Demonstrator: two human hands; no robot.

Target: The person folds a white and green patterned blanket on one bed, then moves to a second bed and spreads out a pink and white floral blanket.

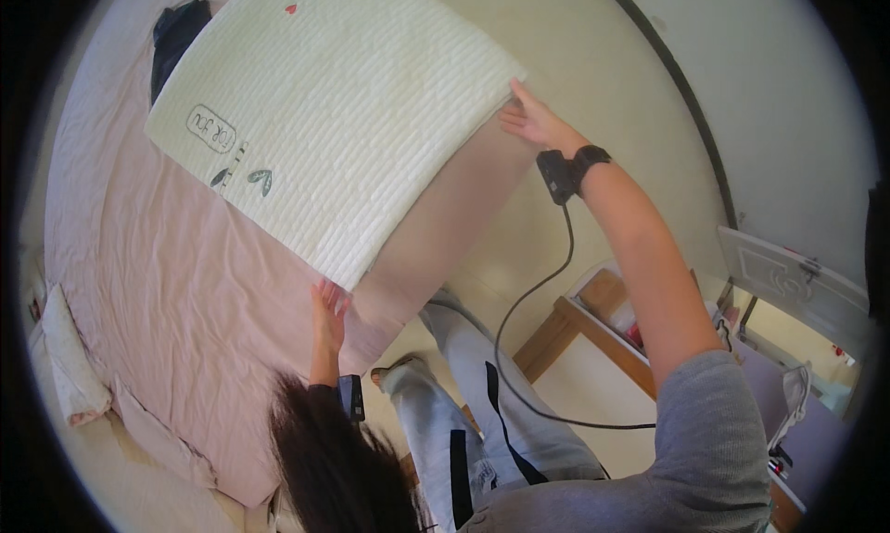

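A cream quilted blanket [334, 130] is spread over the far part of the bed, its near edge running taut between my hands. It bears printed writing, leaf prints and a small red heart. My right hand [532, 119] grips its right corner, thumb on top and fingers curled beneath. My left hand [329, 317] is at the near left corner, its slightly blurred fingers partly behind the fabric edge. Below the blanket lies a wrinkled pink bed sheet [174, 269], which hangs down the bed's side.
A dark cloth [177, 43] lies on the bed at the far left. Folded pillows or bedding [76, 359] line the left edge. A wood-framed table [612, 345] holding items stands to my right. A black cable [532, 290] runs from my right wrist. Dark hair hangs below my left arm.
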